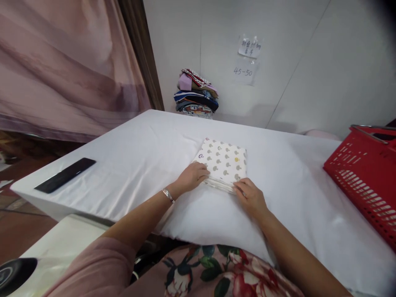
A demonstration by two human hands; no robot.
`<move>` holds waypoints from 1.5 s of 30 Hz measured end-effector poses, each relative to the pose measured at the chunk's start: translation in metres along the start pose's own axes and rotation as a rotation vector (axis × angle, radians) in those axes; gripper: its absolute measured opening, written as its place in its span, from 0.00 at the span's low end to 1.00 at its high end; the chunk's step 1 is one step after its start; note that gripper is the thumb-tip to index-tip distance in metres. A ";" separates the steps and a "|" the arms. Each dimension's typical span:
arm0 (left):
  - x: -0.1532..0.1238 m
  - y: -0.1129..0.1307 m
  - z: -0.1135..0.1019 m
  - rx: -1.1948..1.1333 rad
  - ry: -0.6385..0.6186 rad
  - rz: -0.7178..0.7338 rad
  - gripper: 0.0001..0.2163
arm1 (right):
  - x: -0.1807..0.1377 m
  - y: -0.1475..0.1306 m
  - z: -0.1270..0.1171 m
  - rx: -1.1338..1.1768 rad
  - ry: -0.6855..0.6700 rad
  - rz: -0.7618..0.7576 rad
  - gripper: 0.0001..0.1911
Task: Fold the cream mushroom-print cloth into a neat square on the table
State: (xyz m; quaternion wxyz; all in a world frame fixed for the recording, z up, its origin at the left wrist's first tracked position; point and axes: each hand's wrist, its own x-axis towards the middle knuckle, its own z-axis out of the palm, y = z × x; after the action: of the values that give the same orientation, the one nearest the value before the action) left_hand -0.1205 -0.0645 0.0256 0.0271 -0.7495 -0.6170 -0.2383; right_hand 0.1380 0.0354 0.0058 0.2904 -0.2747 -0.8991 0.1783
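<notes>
Pink flower-printed clothing [216,272] fills the near edge, below a white cloth-covered bench [133,165]. On the bench lies a folded, grey-patterned white cloth [225,159]. The right hand [251,196] pinches its near right corner between the fingers; the left hand [192,175] touches the near left corner, whether gripping cannot be told.

One white folded cloth with grey mushroom print [224,159]. Two bare-hand grips: left grip [192,176], right grip [252,198]. One silver bracelet [168,195]. One red plastic basket [365,165]. One flat black rectangular slab [65,175]. Two handwritten white paper notes [249,48]. One multicoloured folded-fabric stack [196,97].
</notes>
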 end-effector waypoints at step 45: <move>0.001 0.003 0.001 0.081 0.057 0.060 0.11 | 0.005 0.001 0.009 -0.015 0.028 -0.144 0.12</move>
State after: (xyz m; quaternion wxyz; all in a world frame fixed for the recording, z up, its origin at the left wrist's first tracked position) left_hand -0.1178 -0.0643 0.0257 0.0821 -0.7589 -0.6024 -0.2335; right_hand 0.1297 0.0377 -0.0002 0.3131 -0.2139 -0.9137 0.1464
